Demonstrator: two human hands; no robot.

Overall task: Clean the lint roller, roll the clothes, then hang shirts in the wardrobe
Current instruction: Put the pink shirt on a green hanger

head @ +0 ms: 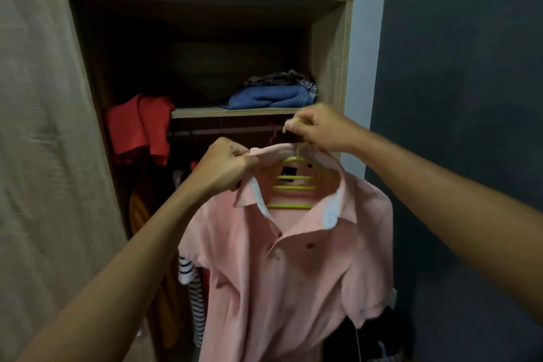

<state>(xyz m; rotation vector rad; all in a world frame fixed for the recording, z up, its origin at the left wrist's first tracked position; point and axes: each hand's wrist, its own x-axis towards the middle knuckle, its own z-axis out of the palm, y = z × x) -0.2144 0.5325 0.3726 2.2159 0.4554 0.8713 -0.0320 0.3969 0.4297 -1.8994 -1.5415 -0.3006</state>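
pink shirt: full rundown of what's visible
The pink shirt is a short-sleeved polo in what looks like knit cotton, with a white collar lining and a buttoned placket. It hangs upright, a bit rumpled, on a yellow-green hanger whose rungs show through the open neck. The left hand pinches the collar; the right hand grips the hanger's hook. It is held in front of the open wardrobe, just below the rail, not yet hung.
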